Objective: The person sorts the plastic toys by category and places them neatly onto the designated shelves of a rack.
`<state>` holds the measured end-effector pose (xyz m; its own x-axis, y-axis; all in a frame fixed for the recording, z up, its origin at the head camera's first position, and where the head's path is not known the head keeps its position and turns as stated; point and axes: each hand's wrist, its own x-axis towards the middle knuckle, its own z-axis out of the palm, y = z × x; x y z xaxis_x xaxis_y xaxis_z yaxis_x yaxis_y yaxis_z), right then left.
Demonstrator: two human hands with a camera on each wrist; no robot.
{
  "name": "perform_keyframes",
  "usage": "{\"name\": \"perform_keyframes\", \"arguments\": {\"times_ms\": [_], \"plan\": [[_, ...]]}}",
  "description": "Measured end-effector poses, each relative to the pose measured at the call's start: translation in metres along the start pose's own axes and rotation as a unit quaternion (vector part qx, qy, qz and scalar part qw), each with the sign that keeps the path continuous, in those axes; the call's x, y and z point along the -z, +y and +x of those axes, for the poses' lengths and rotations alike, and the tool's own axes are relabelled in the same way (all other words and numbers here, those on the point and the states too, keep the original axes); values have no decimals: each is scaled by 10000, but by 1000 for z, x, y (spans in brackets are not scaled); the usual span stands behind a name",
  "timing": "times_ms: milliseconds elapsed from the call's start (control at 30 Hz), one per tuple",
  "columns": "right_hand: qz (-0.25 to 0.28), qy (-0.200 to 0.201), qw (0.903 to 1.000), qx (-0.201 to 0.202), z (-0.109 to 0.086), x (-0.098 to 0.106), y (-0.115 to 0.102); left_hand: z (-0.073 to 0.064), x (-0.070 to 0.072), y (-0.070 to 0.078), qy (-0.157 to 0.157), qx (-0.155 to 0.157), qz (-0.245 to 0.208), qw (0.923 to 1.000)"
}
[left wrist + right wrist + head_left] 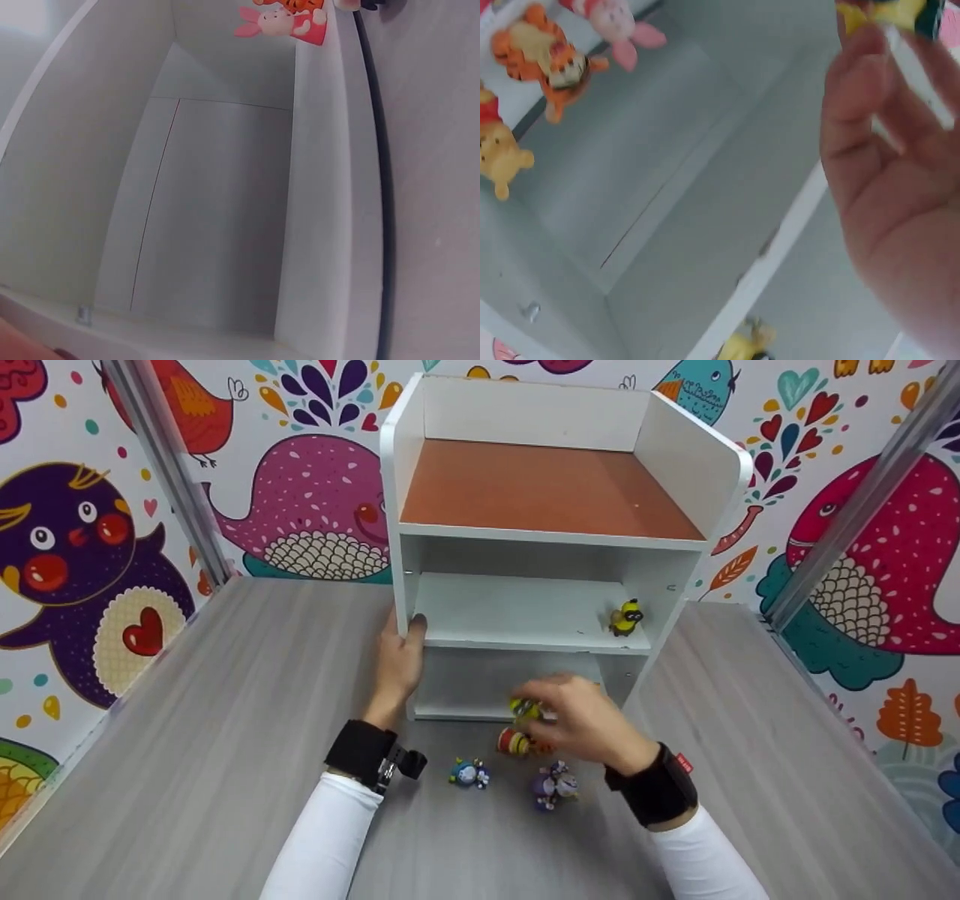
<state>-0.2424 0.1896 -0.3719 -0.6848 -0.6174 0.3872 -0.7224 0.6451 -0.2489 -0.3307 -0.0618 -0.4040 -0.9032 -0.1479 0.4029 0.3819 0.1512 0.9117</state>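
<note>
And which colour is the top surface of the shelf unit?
The top surface is reddish-brown, best seen in the head view.

The toy (523,707) is little, and I can see yellow and dark green on it. It is up off the table, pinched in the right fingers (536,688), in front of the low part of the shelf (532,646). The fingers hide some of it, so I can't tell which way it faces. The shelf is white with a brown top board and round front corners. It stands up straight, with two open spaces under the top.
</note>
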Motion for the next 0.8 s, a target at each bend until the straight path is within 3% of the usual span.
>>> {"name": "perform_keyframes", "arguments": {"times_ms": [133, 333, 800], "plan": [[438, 701, 9963, -254, 0, 13, 4, 1, 0, 0, 5, 43, -42, 10000], [842, 1228, 9881, -383, -3, 23, 6, 1, 0, 0, -9, 39, -116, 9999], [345, 2302, 9687, -865, -2, 32, 9, 0, -2, 2, -52, -2, -63, 10000]]}}
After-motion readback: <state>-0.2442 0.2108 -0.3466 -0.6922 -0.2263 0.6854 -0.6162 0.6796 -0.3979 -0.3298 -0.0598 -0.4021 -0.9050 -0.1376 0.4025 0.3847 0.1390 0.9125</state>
